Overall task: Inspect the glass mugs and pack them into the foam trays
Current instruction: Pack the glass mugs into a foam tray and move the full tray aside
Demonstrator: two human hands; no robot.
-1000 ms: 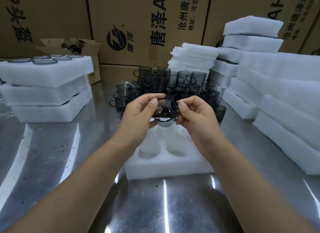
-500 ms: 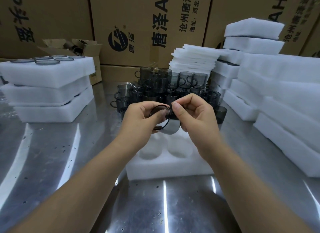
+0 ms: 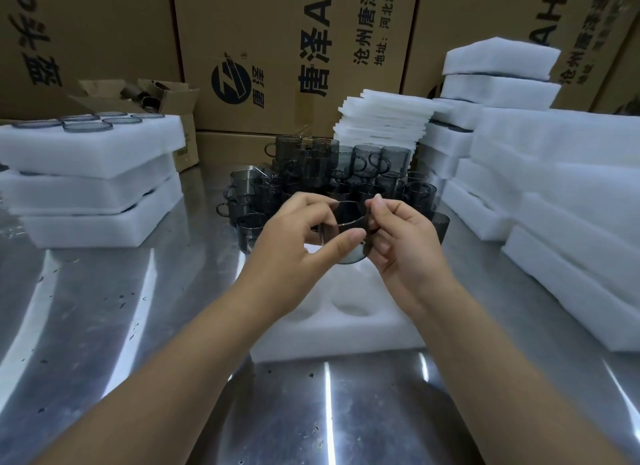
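- I see one smoky glass mug (image 3: 344,246) held in the air between both hands, over the far half of a foam tray (image 3: 339,336). It is close to upright, with the mouth up and tipped slightly toward me and the rounded base down. I cannot tell where the handle points.
- The left hand (image 3: 294,239) grips it, thumb across the near wall and fingers curled over the rim.
- The right hand (image 3: 405,236) pinches the right side.
- Two empty pockets show in the tray.
- Loose mugs (image 3: 332,173) crowd just behind, too many to count.
- On the left stand three stacked trays (image 3: 93,187); I count six rims in the top one.
- Right of the loose mugs are a pile of thin foam sheets (image 3: 381,118) and more foam.
- Everything sits on a metal table (image 3: 104,326).
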